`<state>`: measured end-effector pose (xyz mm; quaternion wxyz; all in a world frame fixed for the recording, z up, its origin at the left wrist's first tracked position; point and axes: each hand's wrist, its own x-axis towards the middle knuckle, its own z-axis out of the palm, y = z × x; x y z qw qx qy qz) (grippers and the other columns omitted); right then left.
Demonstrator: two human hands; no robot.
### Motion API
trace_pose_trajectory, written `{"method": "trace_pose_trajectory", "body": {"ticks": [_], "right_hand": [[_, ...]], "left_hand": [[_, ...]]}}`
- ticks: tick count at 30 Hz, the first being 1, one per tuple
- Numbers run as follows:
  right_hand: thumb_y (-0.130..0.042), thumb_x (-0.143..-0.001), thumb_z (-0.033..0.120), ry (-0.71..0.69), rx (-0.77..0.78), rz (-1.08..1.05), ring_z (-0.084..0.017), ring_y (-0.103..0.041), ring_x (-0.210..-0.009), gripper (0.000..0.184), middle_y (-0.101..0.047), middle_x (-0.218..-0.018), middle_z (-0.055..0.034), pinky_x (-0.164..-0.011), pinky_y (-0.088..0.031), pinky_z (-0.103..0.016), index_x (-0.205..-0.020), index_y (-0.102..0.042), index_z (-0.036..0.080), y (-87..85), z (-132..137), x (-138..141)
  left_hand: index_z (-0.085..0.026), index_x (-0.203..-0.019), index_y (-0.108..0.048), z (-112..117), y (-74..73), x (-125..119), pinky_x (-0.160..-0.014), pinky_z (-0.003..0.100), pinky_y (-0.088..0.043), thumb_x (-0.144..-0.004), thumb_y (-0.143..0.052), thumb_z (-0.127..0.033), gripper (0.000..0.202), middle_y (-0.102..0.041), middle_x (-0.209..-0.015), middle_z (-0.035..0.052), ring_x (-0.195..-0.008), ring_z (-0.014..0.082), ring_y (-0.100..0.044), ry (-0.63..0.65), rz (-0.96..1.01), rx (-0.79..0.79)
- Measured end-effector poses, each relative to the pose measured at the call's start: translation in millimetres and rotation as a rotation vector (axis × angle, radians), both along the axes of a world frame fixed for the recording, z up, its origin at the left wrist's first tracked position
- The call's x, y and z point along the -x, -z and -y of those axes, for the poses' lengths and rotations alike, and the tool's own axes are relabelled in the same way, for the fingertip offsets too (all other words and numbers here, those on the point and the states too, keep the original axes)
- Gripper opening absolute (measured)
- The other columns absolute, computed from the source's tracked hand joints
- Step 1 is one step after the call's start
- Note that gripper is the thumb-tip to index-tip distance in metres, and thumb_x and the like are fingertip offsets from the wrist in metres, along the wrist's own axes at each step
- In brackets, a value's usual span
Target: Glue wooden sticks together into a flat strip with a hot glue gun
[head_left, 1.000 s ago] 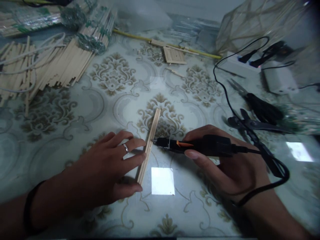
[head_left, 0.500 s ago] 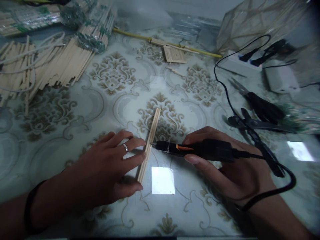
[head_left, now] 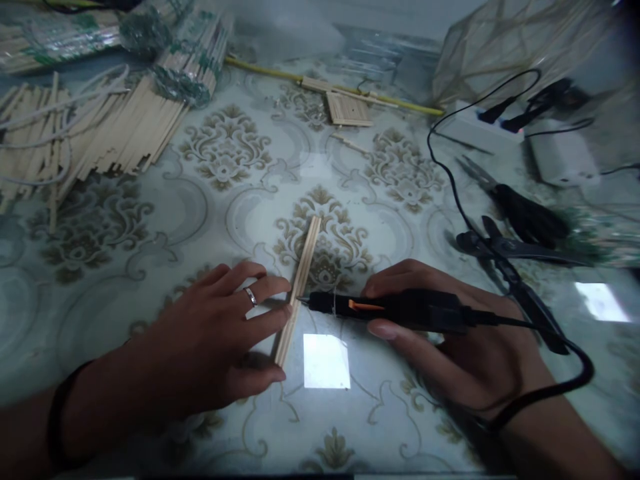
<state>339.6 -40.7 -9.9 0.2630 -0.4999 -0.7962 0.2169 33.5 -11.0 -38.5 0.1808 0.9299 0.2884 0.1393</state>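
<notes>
Left grip (head_left: 210, 340) spreads wide; right grip (head_left: 500, 353) curls inward.

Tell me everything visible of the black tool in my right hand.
The black tool looks plastic: a slim body with an orange piece, a pale band near the front and a narrow, metallic-looking tip. Held in your right hand, it lies sideways across the picture, tip pointing left at the wooden strip; contact is hard to confirm. A black cord leaves its back.
</notes>
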Motion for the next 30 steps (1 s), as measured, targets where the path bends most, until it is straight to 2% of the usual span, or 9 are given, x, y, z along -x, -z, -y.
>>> {"method": "trace_pose_trajectory", "body": {"ticks": [8, 11, 18, 24, 30], "right_hand": [[-0.074, -0.105, 0.029, 0.042, -0.072, 0.004, -0.018, -0.078, -0.075, 0.004, -0.080, -0.092, 0.0020, -0.068, -0.059, -0.029, -0.106, -0.071, 0.028, 3.9, -5, -1], [-0.074, -0.106, 0.034, 0.076, -0.128, 0.009, -0.018, -0.078, -0.075, 0.007, -0.080, -0.092, 0.0015, -0.067, -0.060, -0.029, -0.104, -0.072, 0.027, 6.6, -7, -1], [-0.071, -0.109, 0.042, 0.125, -0.144, 0.084, -0.021, -0.079, -0.076, 0.018, -0.080, -0.092, -0.0016, -0.066, -0.060, -0.032, -0.104, -0.071, 0.025, 5.8, -10, -1], [-0.067, -0.112, 0.051, 0.122, -0.214, 0.116, -0.019, -0.081, -0.084, 0.024, -0.081, -0.099, -0.0011, -0.077, -0.064, -0.029, -0.111, -0.070, 0.027, 10.1, -12, 0], [-0.067, -0.111, 0.055, 0.139, -0.243, 0.130, -0.020, -0.080, -0.084, 0.027, -0.080, -0.100, -0.0010, -0.075, -0.065, -0.030, -0.112, -0.070, 0.028, 15.7, -13, -2]], "left_hand": [[-0.023, -0.122, -0.071, -1, -1.3, -1, -0.100, 0.052, -0.053, -0.088, -0.091, -0.037, 0.042, -0.075, -0.144, 0.0094, -0.130, 0.0361, -0.065, 0.010, 0.021, -0.011], [-0.023, -0.122, -0.071, -2, -0.8, 0, -0.102, 0.052, -0.052, -0.087, -0.092, -0.036, 0.043, -0.075, -0.145, 0.0099, -0.131, 0.0367, -0.065, 0.012, 0.012, -0.011], [-0.025, -0.119, -0.073, 0, -1.9, 0, -0.101, 0.051, -0.052, -0.085, -0.094, -0.038, 0.042, -0.076, -0.144, 0.0083, -0.130, 0.0362, -0.066, -0.003, 0.011, 0.007], [-0.025, -0.120, -0.073, -1, -1.9, 0, -0.101, 0.051, -0.052, -0.088, -0.091, -0.038, 0.039, -0.075, -0.144, 0.0077, -0.131, 0.0359, -0.065, 0.006, 0.003, 0.010], [-0.025, -0.119, -0.072, -1, -1.4, 0, -0.101, 0.050, -0.052, -0.088, -0.091, -0.038, 0.038, -0.076, -0.143, 0.0078, -0.130, 0.0350, -0.065, 0.001, 0.017, 0.004]]}}
